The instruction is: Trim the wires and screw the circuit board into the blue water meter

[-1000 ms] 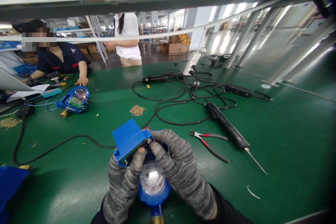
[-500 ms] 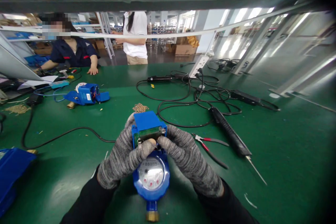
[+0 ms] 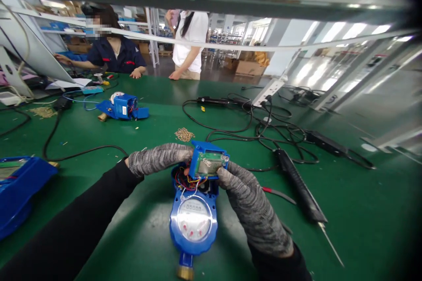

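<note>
A blue water meter (image 3: pixel 194 224) with a round dial and a brass fitting lies on the green table in front of me. Its blue lid (image 3: pixel 208 161), with a green circuit board inside, is tilted up, and red, yellow and white wires (image 3: pixel 185 182) show beneath it. My left hand (image 3: pixel 157 158), in a grey knit glove, grips the lid's left edge. My gloved right hand (image 3: pixel 252 207) holds the lid's right side, fingers closed on it.
An electric screwdriver (image 3: pixel 301 192) and red-handled pliers (image 3: pixel 278 193) lie to the right, with tangled black cables (image 3: pixel 263 129) behind them. A heap of small brass screws (image 3: pixel 183 134) lies beyond the meter. Another opened meter (image 3: pixel 121 107) sits far left, a blue housing (image 3: pixel 18 184) at the left edge. Two people stand across the table.
The lid has swung up and open, exposing the wires underneath. My left hand moved from the meter's front to the lid's left side. The view shifted right.
</note>
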Demonstrator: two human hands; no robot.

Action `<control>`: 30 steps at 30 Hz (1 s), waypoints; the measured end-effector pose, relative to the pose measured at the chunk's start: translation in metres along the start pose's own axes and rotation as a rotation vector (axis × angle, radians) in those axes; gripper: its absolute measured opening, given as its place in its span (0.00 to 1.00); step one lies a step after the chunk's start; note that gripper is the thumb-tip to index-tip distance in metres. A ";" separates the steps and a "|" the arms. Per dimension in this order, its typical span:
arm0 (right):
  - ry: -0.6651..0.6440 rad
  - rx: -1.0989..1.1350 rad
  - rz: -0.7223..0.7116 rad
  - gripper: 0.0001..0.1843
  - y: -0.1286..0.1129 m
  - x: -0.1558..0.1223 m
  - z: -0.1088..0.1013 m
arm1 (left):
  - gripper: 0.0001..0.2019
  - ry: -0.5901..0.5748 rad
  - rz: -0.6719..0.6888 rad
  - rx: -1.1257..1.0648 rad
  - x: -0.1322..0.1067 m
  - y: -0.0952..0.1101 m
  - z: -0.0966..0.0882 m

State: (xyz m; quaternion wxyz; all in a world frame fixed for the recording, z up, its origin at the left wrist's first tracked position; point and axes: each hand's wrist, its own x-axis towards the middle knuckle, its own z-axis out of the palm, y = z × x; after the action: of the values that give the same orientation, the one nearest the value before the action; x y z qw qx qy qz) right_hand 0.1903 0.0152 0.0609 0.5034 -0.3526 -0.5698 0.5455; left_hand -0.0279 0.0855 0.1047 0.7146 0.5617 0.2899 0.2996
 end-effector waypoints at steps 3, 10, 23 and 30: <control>0.035 -0.041 0.008 0.16 0.004 -0.001 -0.003 | 0.09 -0.101 0.069 0.213 -0.006 -0.002 0.000; 0.177 -0.186 -0.001 0.17 0.009 -0.005 -0.008 | 0.07 0.216 0.558 0.828 -0.015 -0.024 0.000; 0.233 -0.002 0.068 0.18 0.029 -0.004 -0.009 | 0.15 0.257 0.466 0.752 -0.037 -0.065 0.000; 0.223 -0.009 -0.018 0.10 0.018 -0.006 -0.006 | 0.18 0.064 0.232 0.476 -0.047 -0.037 0.007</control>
State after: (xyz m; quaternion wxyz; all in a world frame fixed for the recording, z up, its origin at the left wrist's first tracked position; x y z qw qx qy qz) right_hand 0.1944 0.0142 0.0419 0.5671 -0.4082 -0.5157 0.4958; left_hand -0.0490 0.0389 0.0738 0.5139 0.7336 0.3083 0.3204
